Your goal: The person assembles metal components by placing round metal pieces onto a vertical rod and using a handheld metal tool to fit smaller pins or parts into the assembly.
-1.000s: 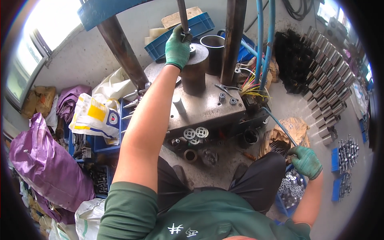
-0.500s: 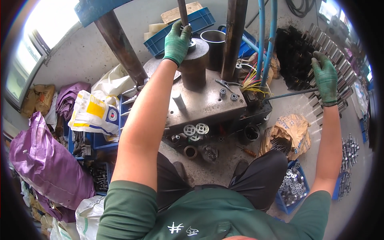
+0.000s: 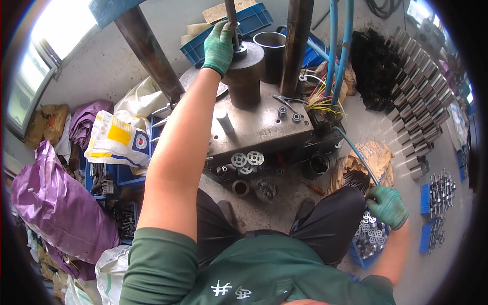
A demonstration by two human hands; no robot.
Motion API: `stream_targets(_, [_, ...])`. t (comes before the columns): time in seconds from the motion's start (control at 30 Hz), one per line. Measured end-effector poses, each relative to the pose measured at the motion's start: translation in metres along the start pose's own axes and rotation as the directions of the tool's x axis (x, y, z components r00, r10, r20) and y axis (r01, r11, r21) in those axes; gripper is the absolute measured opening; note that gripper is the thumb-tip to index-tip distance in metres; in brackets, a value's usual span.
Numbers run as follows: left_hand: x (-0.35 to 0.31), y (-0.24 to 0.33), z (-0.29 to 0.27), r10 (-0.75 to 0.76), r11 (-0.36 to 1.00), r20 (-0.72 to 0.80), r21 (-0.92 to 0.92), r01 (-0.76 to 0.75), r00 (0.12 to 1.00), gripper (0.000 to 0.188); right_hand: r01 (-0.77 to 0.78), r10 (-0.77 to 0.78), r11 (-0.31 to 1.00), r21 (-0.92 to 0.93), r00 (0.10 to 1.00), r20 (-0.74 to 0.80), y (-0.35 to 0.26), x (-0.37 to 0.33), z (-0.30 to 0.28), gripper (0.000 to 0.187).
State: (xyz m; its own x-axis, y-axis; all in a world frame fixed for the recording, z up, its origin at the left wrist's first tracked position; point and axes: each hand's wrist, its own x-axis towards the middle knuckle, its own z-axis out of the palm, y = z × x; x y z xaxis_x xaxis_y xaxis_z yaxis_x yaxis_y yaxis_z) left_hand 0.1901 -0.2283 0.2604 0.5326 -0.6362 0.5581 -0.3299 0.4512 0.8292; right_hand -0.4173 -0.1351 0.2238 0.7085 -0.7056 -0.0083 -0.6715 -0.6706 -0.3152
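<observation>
Two green-gloved hands are in view.

The left hand is at 12 o'clock, beside the dark rod and above the round top of the steel pillar. Its fingers lie close together and curl toward the rod; their tips are partly hidden, so whether they pinch anything cannot be told. The rod's long axis runs nearly 12 to 6, its top leaning slightly toward 11, its lower end pointing down at the ring on the pillar. Whether rod and ring touch cannot be determined.

The right hand is at 4 o'clock, near the right knee. Its fingers are closed round the lower end of the blue lever. The lever is straight and slanted, its far end toward 11, its held end toward 5.

The pillar stands upright on the steel bed. Also on the bed: an upright peg at 7 o'clock from the pillar, and pliers with two small bearings at 4 o'clock from it. Slotted discs sit against the bed's near side. A blue box of similar discs stands just beside the right hand, at its 7 o'clock.
</observation>
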Motion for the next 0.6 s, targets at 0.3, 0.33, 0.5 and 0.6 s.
stream_targets(0.3, [-0.001, -0.001, -0.003, -0.023, 0.999, 0.021, -0.034, 0.023, 1.000, 0.037, -0.025, 0.024, 1.000, -0.016, 0.998, -0.056, -0.013, 0.002, -0.001, 0.015])
stream_targets(0.33, [-0.001, 0.000, -0.002, -0.025, 0.999, 0.026, -0.035, 0.026, 0.999, 0.036, -0.025, 0.024, 1.000, -0.011, 0.998, -0.060, -0.012, 0.001, -0.001, 0.015])
stream_targets(0.5, [0.001, -0.002, -0.006, -0.026, 1.000, 0.055, -0.001, 0.026, 0.998, 0.033, 0.044, -0.049, 0.994, -0.098, 0.997, -0.052, 0.000, -0.001, 0.004, 0.015])
stream_targets(0.6, [0.000, -0.002, -0.006, -0.038, 0.999, 0.056, -0.023, 0.039, 0.998, 0.033, 0.032, -0.035, 0.993, -0.115, 0.999, -0.028, -0.004, 0.002, -0.001, 0.016])
